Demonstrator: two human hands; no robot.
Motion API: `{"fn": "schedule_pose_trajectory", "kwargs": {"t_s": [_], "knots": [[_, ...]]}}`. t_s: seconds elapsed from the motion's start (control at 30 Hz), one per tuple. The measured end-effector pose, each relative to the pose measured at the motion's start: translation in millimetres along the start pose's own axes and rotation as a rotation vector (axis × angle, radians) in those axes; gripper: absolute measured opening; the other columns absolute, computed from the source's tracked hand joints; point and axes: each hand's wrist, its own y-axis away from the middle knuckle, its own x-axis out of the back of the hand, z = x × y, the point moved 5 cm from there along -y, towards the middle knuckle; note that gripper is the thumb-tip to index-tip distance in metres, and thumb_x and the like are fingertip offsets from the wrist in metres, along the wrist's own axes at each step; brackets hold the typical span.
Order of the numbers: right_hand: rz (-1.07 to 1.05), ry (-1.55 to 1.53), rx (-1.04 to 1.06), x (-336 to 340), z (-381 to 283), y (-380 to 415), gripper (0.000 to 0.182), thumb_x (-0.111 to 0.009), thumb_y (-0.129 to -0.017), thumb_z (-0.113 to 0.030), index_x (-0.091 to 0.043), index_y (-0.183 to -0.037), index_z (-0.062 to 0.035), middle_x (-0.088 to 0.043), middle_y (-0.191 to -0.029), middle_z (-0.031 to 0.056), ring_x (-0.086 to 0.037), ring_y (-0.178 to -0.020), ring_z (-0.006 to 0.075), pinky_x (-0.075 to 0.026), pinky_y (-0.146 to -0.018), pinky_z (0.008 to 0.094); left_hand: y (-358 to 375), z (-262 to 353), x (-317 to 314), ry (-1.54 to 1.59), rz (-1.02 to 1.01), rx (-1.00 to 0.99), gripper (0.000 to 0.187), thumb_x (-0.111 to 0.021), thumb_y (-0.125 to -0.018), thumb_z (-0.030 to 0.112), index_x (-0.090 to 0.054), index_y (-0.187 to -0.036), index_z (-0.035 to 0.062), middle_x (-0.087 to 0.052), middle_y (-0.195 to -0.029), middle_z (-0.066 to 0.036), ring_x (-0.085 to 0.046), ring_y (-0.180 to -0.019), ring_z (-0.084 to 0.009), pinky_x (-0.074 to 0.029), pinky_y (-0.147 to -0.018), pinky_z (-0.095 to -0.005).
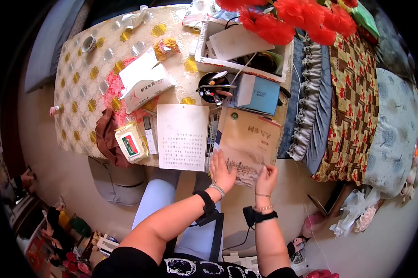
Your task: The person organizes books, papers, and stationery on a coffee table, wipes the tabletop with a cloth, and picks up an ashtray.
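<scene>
Through the head view, I see the tan booklet [251, 139] at the near edge of the table [81, 92], just right of the handwritten sheet [183, 134] and in front of the blue box [263, 96]. The left hand [223, 174] lies flat, fingers extended, over its lower left edge; the right hand [266, 180], fingers curled, seems to pinch the lower right edge. I'd steady with the left palm, pinch lightly, and support the lower end, which seems to overhang, against creasing.
</scene>
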Motion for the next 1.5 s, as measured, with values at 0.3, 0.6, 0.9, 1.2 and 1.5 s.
{"fn": "schedule_pose_trajectory", "kwargs": {"t_s": [0.3, 0.6, 0.9, 1.2, 1.5], "knots": [[0.063, -0.500, -0.127, 111, 27, 7, 0.017, -0.045, -0.086, -0.003, -0.039, -0.101, -0.0018, -0.055, -0.090, 0.0103, -0.051, -0.081, 0.0128, -0.042, -0.075, 0.0241, -17, -19, -3, 0.158, 0.127, 0.092, 0.063, -0.052, -0.077, 0.017, -0.020, -0.129, -0.0016, -0.024, -0.133, -0.021, -0.021, -0.125, -0.0329, -0.018, -0.102, -0.0394], [-0.125, -0.133, -0.062, 6, 21, -23, 0.017, -0.050, -0.083, -0.008, -0.044, -0.098, -0.0013, -0.057, -0.084, 0.0094, -0.054, -0.074, 0.0135, -0.042, -0.070, 0.0240, -18, -26, 1, 0.299, 0.230, 0.104, 0.053, -0.045, -0.083, 0.019, -0.026, -0.126, -0.0048, -0.034, -0.126, -0.025, -0.032, -0.118, -0.0360, -0.024, -0.099, -0.0385], [-0.181, 0.156, -0.186, -35, 63, -36, 0.029, -0.053, -0.079, -0.016, -0.044, -0.100, 0.0023, -0.053, -0.092, 0.0188, -0.053, -0.086, 0.0292, -0.041, -0.077, 0.0343, -10, 5, 4, 0.553, -0.038, 0.065, 0.037, -0.051, -0.077, 0.012, -0.044, -0.111, 0.0014, -0.047, -0.109, -0.022, -0.047, -0.100, -0.0340, -0.038, -0.085, -0.0383], [-0.197, -0.470, -0.253, 7, -19, 25, 0.037, -0.049, -0.080, -0.009, -0.038, -0.114, 0.0012, -0.047, -0.102, 0.0120, -0.047, -0.090, 0.0179, -0.040, -0.078, 0.0280, 62, 48, 67, 0.464, -0.150, -0.291, 0.024, -0.054, -0.077, 0.008, -0.048, -0.099, 0.0007, -0.054, -0.086, -0.018, -0.054, -0.082, -0.0320, -0.044, -0.071, -0.0359], [-0.478, -0.012, 0.273, -96, -113, 117, 0.043, -0.046, -0.078, -0.006, -0.033, -0.117, 0.0041, -0.039, -0.109, 0.0224, -0.040, -0.102, 0.0375, -0.033, -0.089, 0.0396, 37, -106, 192, 0.356, 0.255, 0.042, 0.046, -0.062, -0.067, 0.004, -0.039, -0.107, 0.0001, -0.054, -0.096, -0.019, -0.055, -0.089, -0.0291, -0.044, -0.078, -0.0339]]}}
